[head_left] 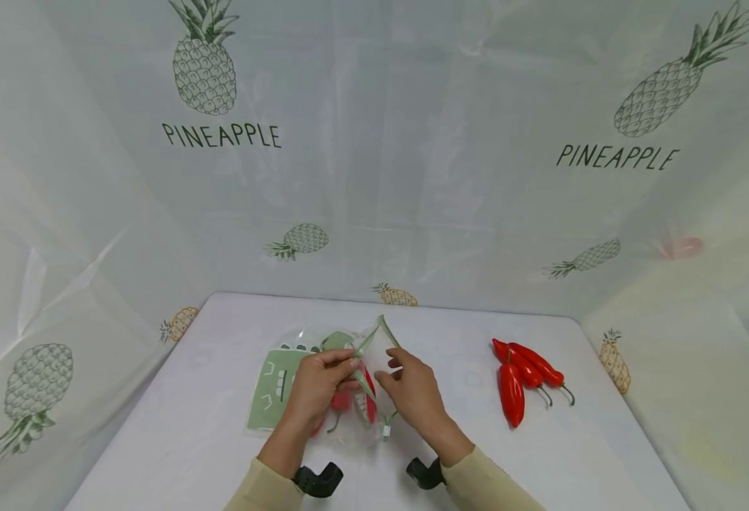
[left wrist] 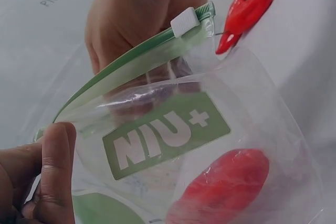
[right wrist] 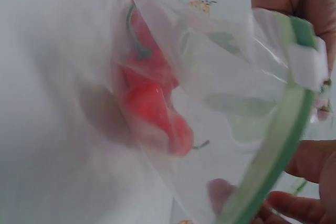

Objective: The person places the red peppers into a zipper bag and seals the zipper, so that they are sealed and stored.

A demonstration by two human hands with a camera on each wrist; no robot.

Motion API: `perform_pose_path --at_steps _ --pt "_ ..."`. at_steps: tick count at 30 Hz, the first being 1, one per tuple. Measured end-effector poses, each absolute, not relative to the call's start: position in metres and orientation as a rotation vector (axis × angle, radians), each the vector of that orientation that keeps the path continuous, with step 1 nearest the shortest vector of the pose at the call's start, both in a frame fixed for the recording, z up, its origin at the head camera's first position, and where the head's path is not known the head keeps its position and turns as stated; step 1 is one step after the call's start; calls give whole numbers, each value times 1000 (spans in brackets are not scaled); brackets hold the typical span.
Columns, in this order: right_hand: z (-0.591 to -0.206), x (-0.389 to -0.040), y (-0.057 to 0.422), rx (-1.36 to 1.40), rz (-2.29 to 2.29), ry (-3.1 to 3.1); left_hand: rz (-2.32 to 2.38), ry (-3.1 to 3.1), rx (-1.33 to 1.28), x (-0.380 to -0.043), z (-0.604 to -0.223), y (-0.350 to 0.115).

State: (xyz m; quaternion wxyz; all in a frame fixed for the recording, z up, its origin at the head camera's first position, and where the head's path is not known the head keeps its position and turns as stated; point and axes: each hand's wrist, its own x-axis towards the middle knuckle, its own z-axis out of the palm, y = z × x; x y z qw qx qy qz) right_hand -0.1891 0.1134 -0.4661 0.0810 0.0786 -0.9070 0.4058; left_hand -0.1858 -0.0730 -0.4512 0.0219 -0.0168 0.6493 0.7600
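Observation:
A clear slider-zip bag (left wrist: pixel 262 95) with a green zip strip and a green "NIU+" label stands partly upright between my hands. Red peppers (right wrist: pixel 157 114) with green stems show through its plastic. My left hand (head_left: pixel 323 380) pinches the rim of its mouth between thumb and fingers. My right hand (head_left: pixel 415 390) is at the opposite side of the mouth, thumb and index finger apart, with nothing between them. In the left wrist view its fingers show through the plastic below the strip. The white slider (left wrist: pixel 185 22) sits near one end of the strip.
Three red peppers (head_left: pixel 511 394) lie together on the right of the white table (head_left: pixel 176 426). A green flat piece with a cartoon face (head_left: pixel 272 390), in clear plastic, lies left of my left hand. A pineapple-print sheet (head_left: pixel 413 156) hangs round the table's back and sides.

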Motion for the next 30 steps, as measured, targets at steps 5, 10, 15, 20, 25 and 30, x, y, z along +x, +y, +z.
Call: perform_pose_path --at_steps 5,10,15,20,25,30 --pt "-461 -187 124 238 1244 -2604 2346 2000 -63 -185 -454 -73" --pt "-458 -188 138 201 1253 -2565 2333 1998 -62 -184 -455 -71" --pt "-458 -190 153 155 1243 -2559 2315 2013 -62 -183 -455 -69" --pt "-462 -191 170 118 1242 -2573 2318 2009 -63 -183 -456 -68" --pt "-465 -191 196 60 1240 -2605 2308 2025 -59 -182 -457 -69" --pt "-468 -190 226 -32 1220 -2633 2284 2037 -44 -182 -458 -70"
